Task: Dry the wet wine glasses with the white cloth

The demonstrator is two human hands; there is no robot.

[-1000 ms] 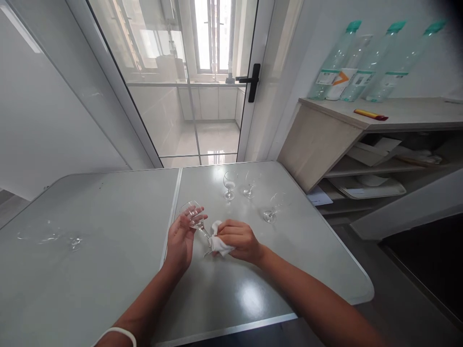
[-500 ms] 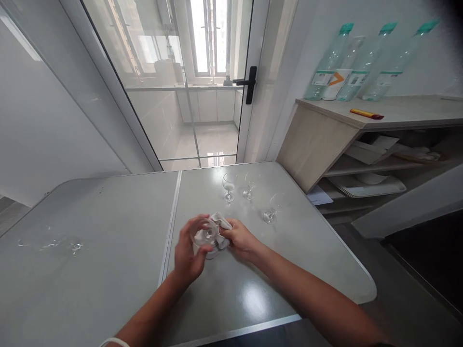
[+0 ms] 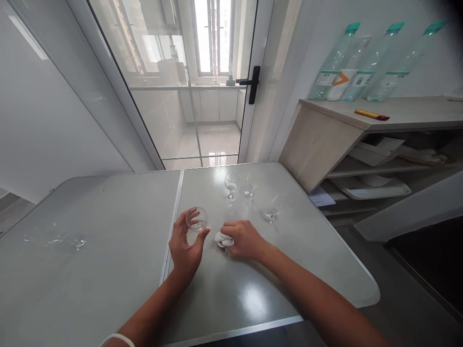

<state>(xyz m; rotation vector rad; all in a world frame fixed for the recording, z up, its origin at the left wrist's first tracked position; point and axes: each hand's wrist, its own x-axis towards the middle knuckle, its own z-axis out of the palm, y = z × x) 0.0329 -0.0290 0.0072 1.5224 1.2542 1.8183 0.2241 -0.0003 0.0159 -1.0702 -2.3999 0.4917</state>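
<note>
My left hand (image 3: 186, 250) holds a clear stemmed glass (image 3: 197, 220) above the table, fingers and thumb curved around its bowl with the round rim facing up. A bunched white cloth (image 3: 223, 240) is gripped in my right hand (image 3: 246, 240), just right of the glass and apart from it. Beyond my hands, an upright stemmed glass (image 3: 230, 185) stands near the table's far edge. Two more clear glasses stand to its right, one farther back (image 3: 250, 193) and one nearer (image 3: 271, 218); their bowls are faint against the tabletop.
A faint transparent glass object (image 3: 79, 245) is on the left part of the grey table (image 3: 119, 279). A shelf unit (image 3: 318, 140) at the right bears several plastic bottles (image 3: 327, 77) and a yellow-red packet (image 3: 372, 114). Behind the table is a glass door with a black handle (image 3: 254, 84).
My hands have moved apart: the cloth has come away from the glass. The left hand has turned the glass rim up and shifted slightly left; the right hand has closed over the bunched cloth.
</note>
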